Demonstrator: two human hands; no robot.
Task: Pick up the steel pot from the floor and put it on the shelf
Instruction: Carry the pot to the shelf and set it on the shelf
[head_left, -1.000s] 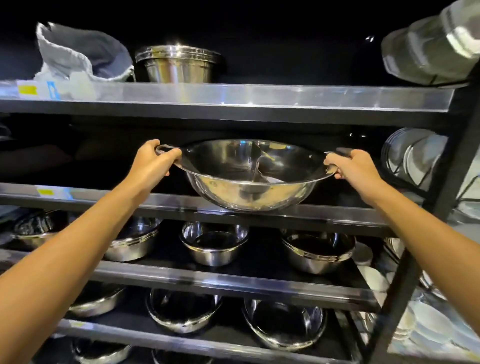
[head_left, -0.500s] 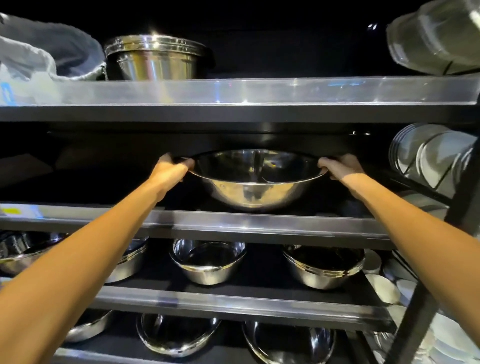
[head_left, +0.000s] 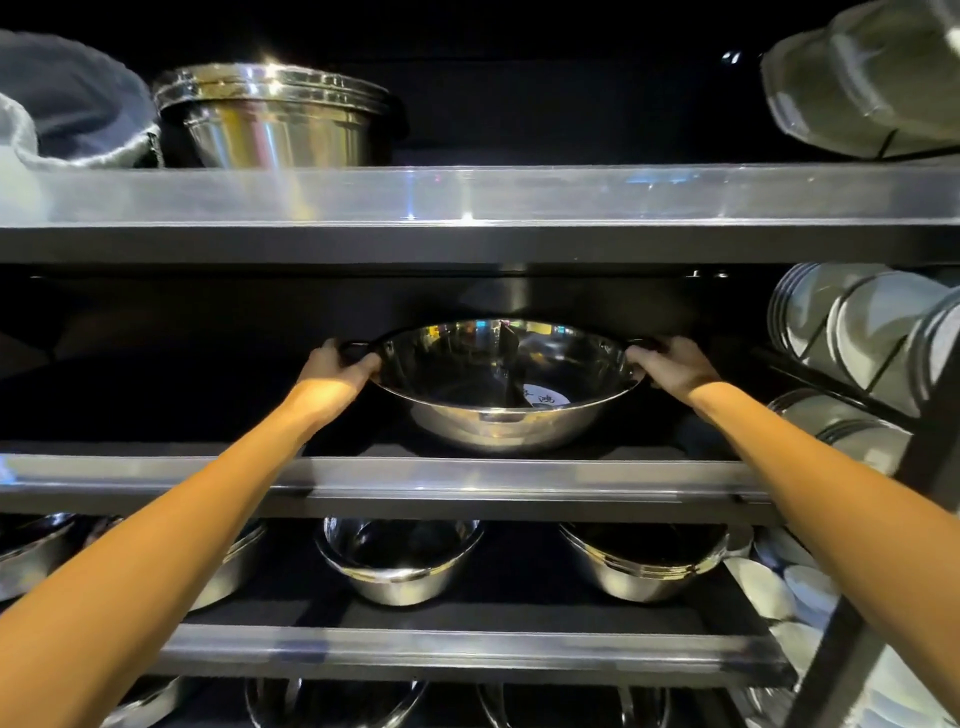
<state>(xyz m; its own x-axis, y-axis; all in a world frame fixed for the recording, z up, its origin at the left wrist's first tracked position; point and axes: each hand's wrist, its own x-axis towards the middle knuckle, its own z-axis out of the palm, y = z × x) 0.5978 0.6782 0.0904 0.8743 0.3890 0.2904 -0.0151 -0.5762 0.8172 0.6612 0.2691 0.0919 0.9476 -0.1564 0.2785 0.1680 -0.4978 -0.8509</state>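
The steel pot (head_left: 501, 387) sits at the centre of the frame, on the middle shelf (head_left: 467, 475), set back from its front edge. The left hand (head_left: 340, 366) closes on the handle at the pot's left side; the right hand (head_left: 670, 364) closes on the handle at its right. On the shelf above, upper left of the frame, stands a stack of bowls (head_left: 275, 117), with a cloth bag (head_left: 67, 111) just beside it to the left. On the shelf below, two bowls sit apart: one at lower centre (head_left: 397, 561), one to its right (head_left: 644, 564). Plates (head_left: 852, 325) stand on edge in a rack at the right edge of the frame.
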